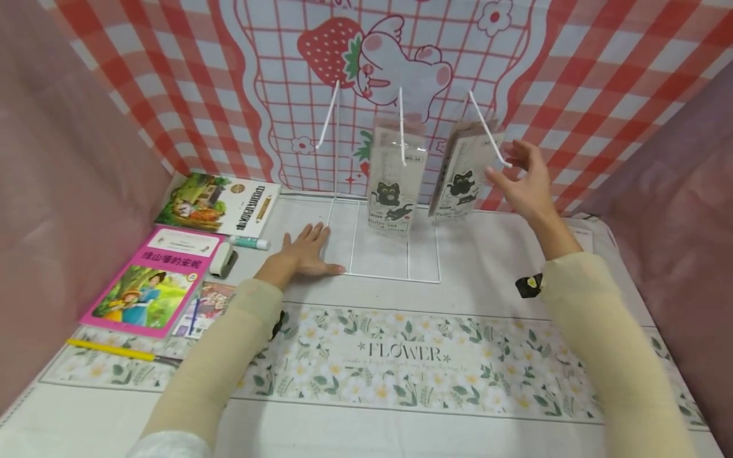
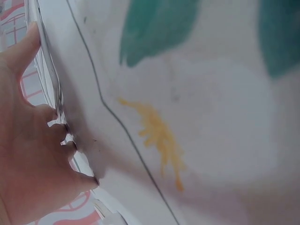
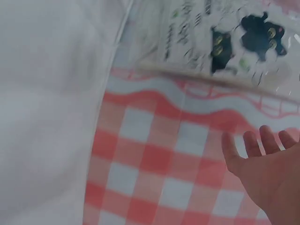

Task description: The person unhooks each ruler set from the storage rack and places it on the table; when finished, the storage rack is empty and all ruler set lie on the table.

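Observation:
A white wire display rack [image 1: 395, 278] stands on the table with three prongs jutting forward. My left hand [image 1: 306, 251] lies flat with spread fingers on the left side of its base. A ruler set pack [image 1: 389, 207] with black cats hangs from the middle prong. More ruler set packs [image 1: 458, 184] hang from the right prong, tilted a little. Beside them is my right hand [image 1: 529, 184], fingers loosely bent and holding nothing, near the prong's tip. In the right wrist view, the hand [image 3: 267, 173] appears apart from the pack [image 3: 225, 47]. The left prong [image 1: 328, 117] carries nothing.
At the left lie a white-covered book [image 1: 246, 203], a pink book [image 1: 143, 280], a glue stick [image 1: 250, 242], a stapler-like grey item [image 1: 223, 259], a small picture packet [image 1: 209, 302] and a yellow paintbrush [image 1: 111, 349]. A checked cloth [image 1: 595, 83] hangs behind the rack.

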Demonstrator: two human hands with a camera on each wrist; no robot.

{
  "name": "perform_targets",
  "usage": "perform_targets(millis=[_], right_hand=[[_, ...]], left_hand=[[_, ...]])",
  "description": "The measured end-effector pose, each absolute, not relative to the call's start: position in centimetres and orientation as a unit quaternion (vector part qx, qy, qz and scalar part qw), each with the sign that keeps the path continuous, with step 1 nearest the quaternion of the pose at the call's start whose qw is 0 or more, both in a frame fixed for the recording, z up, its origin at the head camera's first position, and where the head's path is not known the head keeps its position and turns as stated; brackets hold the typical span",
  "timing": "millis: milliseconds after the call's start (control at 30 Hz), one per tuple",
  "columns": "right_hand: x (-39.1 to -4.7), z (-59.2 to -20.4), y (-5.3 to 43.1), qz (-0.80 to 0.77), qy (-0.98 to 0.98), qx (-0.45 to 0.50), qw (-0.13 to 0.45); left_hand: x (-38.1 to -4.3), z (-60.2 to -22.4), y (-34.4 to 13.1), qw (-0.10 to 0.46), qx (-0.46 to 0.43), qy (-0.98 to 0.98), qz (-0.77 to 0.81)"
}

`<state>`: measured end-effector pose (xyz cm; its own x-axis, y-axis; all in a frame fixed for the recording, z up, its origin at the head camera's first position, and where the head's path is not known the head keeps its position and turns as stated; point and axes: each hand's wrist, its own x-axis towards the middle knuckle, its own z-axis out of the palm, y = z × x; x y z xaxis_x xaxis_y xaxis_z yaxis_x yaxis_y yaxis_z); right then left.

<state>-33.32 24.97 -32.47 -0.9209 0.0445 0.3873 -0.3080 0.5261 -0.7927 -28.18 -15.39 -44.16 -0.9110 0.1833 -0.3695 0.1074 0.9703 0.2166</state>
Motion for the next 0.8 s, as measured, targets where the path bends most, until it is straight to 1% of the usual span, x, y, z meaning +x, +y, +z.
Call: perform_targets(millis=[67,200,300,433,533,700,800], right_hand=[[-33.7,-32.2,24.0,0.496,-0.844,0.075,0.19],[-34.0,-32.4,22.8,0.548,-0.8,0.076,0.233],[-34.0,-32.5,22.4,0.577,-0.769,0.09,0.26],[-33.7,-32.6,22.5,0.592,-0.748,0.11,0.278],[-33.1,-32.5,22.8,0.6,-0.738,0.134,0.278],[-31.1,-31.9,23.3,0.583,-0.758,0.154,0.249],[-29.9,-31.7,23.5,0.561,-0.775,0.16,0.244]], left_hand=[[-28.2,-44.1,-15.4,0.198,0.074,0.972,0.099],[-28.2,-44.2,-15.5,0.2,0.074,0.972,0.103],[-28.2,-44.2,-15.4,0.198,0.074,0.972,0.104],[-28.1,-44.3,-15.4,0.198,0.072,0.972,0.107],[-28.1,-44.3,-15.4,0.199,0.071,0.971,0.109],[-28.2,-44.2,-15.5,0.201,0.074,0.971,0.109],[-28.3,-44.1,-15.5,0.204,0.074,0.971,0.106]])
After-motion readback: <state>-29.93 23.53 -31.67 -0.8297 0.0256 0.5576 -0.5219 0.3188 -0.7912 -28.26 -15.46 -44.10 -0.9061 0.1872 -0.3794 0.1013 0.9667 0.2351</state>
